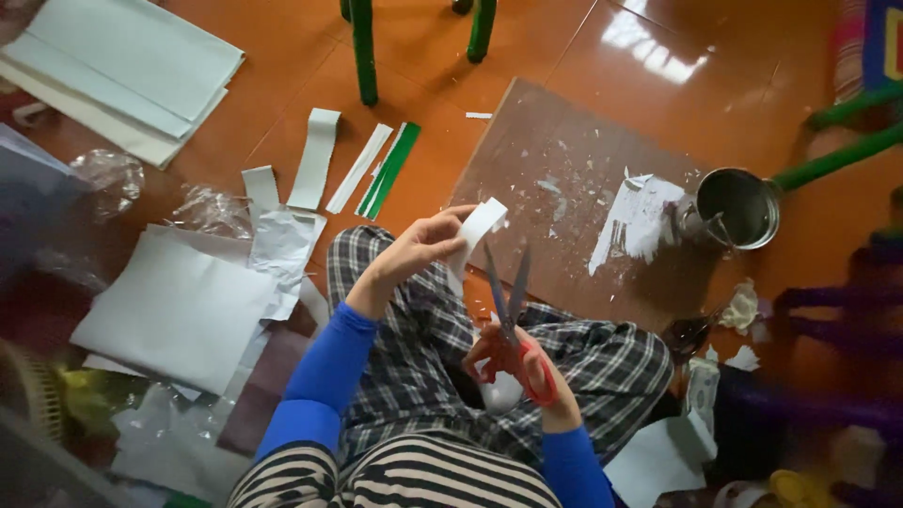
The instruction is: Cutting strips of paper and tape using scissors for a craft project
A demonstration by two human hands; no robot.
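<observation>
Head view: left hand (pixel 414 252) pinches paper strip (pixel 478 229), right hand (pixel 527 372) grips open scissors (pixel 508 301).

red-handled scissors (pixel 515 325), white paper strip (pixel 478 235), blue sleeves (pixel 324 376), plaid trousers (pixel 423 329), green-and-white strips (pixel 388 169), orange floor (pixel 470 160).

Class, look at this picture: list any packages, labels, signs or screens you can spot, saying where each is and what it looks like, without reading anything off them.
Clear plastic wrapper: crumpled, on the floor at far left.
Second clear wrapper: crumpled, beside the white sheets.
No labels, signs or screens show. The left hand holds a white paper strip; the right hand holds red-handled scissors.
</observation>
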